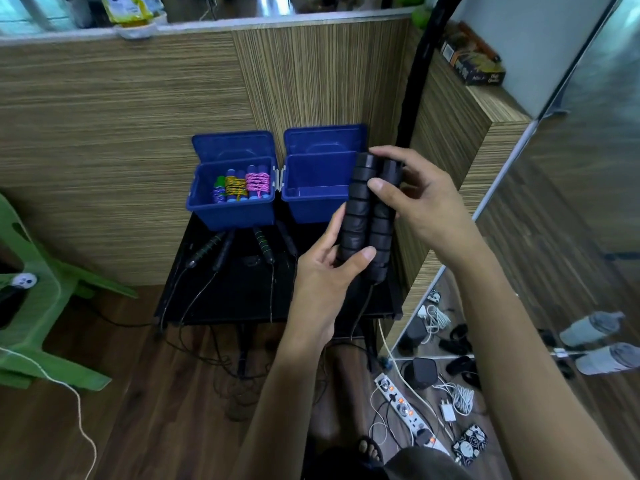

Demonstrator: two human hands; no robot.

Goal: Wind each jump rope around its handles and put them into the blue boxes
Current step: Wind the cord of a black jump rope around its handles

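Observation:
Both hands hold a pair of black foam jump-rope handles side by side, upright, above the small black table. My left hand grips their lower part; my right hand grips the upper part with the thumb across the front. The black rope hangs from the handles' bottom ends down to the floor. The left blue box holds three wound ropes: purple, yellow and pink. Behind the handles stands the right blue box, with nothing visible inside.
Two more ropes with green-striped and black handles lie on the table before the boxes, cords trailing to the floor. A green plastic chair stands left. A mirror, a power strip and loose cables fill the right.

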